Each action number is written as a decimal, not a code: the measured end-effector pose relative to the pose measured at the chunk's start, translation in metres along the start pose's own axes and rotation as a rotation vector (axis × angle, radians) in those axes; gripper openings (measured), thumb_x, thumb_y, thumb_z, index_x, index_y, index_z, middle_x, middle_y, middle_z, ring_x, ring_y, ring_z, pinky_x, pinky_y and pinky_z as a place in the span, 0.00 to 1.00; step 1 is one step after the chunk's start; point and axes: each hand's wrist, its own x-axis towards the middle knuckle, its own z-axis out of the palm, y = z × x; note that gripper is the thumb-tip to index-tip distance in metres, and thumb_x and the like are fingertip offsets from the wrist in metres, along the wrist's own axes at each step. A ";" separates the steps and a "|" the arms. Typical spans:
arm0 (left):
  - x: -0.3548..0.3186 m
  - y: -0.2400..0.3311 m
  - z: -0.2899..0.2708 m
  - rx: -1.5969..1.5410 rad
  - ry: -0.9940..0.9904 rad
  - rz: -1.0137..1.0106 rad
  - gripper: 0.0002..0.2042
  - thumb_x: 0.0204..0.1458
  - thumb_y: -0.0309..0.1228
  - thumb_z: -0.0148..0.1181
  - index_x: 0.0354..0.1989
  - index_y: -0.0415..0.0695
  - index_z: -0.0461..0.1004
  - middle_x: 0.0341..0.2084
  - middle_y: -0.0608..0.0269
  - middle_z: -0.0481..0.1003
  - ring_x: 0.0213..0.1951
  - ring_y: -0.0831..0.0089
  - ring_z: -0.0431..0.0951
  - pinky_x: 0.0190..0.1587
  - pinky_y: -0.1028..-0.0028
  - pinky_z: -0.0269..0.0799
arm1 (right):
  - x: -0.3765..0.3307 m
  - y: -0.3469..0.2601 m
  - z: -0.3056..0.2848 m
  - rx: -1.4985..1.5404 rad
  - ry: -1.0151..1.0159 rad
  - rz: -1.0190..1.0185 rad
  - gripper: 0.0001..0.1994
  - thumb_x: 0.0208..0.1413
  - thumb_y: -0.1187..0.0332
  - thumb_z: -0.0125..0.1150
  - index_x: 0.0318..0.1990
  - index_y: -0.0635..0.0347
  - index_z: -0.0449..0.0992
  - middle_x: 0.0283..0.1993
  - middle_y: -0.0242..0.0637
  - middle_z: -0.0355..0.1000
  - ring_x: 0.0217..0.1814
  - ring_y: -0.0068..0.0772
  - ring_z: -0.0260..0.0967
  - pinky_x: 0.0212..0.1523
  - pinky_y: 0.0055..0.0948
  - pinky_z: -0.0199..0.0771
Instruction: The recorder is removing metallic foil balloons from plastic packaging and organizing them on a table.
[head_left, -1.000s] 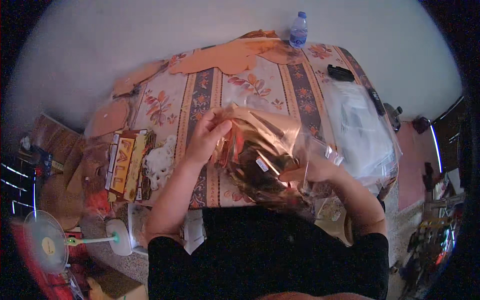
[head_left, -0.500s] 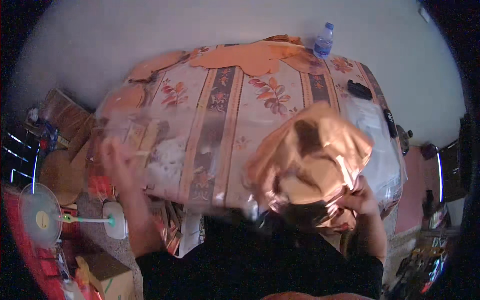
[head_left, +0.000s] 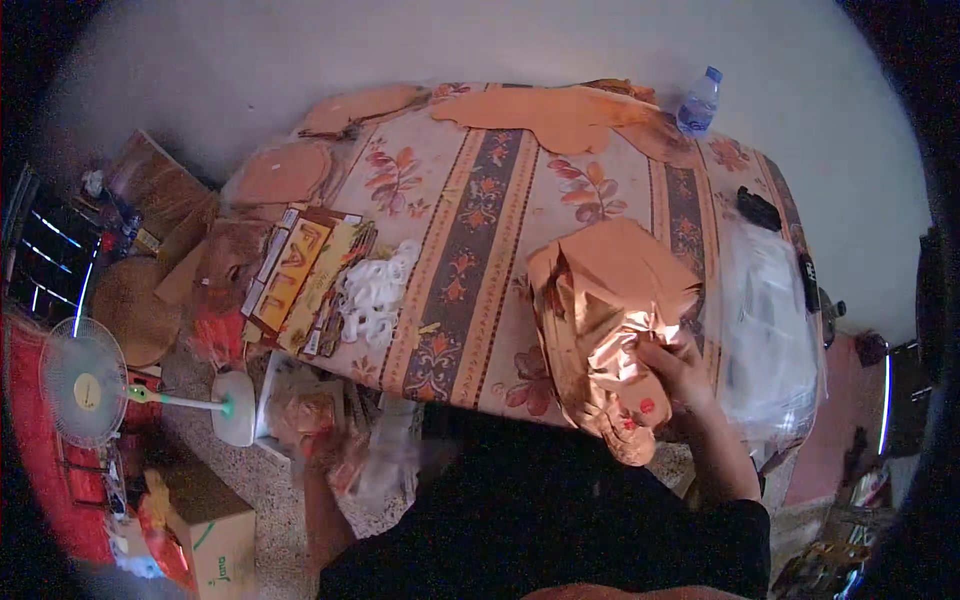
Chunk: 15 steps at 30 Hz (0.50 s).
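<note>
A shiny copper-coloured foil piece (head_left: 620,270), wide at its far end and crumpled near me, lies over the front right of the table. Its bunched near end (head_left: 628,440) shows red spots and hangs at the table's front edge. My right hand (head_left: 680,368) is closed on its right side, fingers pressed into the foil. Below the table's front edge, at the left, my left hand (head_left: 322,445) is smeared by motion. It is nearest to a pale open box (head_left: 268,400) with blurred things in it, and whether it holds anything is unclear.
The patterned cloth (head_left: 390,270) bears flat orange cut-outs (head_left: 545,112), a lettered banner pack (head_left: 305,275), white rings (head_left: 375,295), clear plastic sheets (head_left: 760,330), a black object (head_left: 758,208) and a water bottle (head_left: 699,103). A fan (head_left: 85,390) and carton (head_left: 215,540) stand left.
My left hand has dropped from above the table's left side to below its front edge. The foil piece has come down flatter onto the table, my right hand still gripping it. The view has shifted left.
</note>
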 end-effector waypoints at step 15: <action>0.079 0.322 -0.134 0.061 -0.243 0.406 0.15 0.53 0.36 0.51 0.44 0.40 0.72 0.31 0.52 0.75 0.31 0.64 0.75 0.34 0.64 0.70 | 0.022 -0.004 0.013 -0.290 -0.070 -0.016 0.25 0.55 0.66 0.57 0.58 0.67 0.59 0.52 0.38 0.66 0.54 0.26 0.64 0.54 0.25 0.63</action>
